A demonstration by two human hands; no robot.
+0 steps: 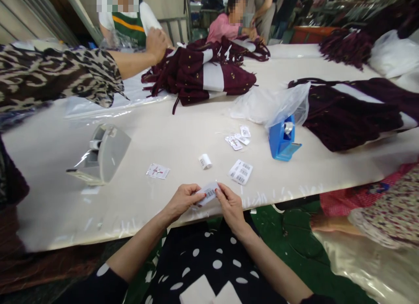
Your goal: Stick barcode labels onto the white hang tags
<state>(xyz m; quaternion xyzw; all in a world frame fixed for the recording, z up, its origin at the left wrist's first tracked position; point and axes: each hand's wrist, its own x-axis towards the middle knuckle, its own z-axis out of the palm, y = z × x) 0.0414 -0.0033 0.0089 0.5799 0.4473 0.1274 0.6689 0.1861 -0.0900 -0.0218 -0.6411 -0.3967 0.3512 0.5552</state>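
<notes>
A small white tag with a barcode [209,192] is held between my two hands at the table's near edge. My left hand [183,201] pinches its left end, thumb on top. At its right end, the thumb and fingers of my right hand [231,206] close on the same tag. Just beyond lie a curled white label [205,161], a sheet of barcode stickers [241,172] and, to the left, a flat tag with a red mark [158,171]. Several more tags [237,140] are loosely grouped farther back.
A grey tape dispenser [113,153] stands at left, a blue one [282,140] at right beside clear plastic [262,104]. Maroon garments [196,75] are piled behind, with more dark ones [353,110] at right. A person's patterned sleeve [59,75] reaches in from the left; other people are around the table.
</notes>
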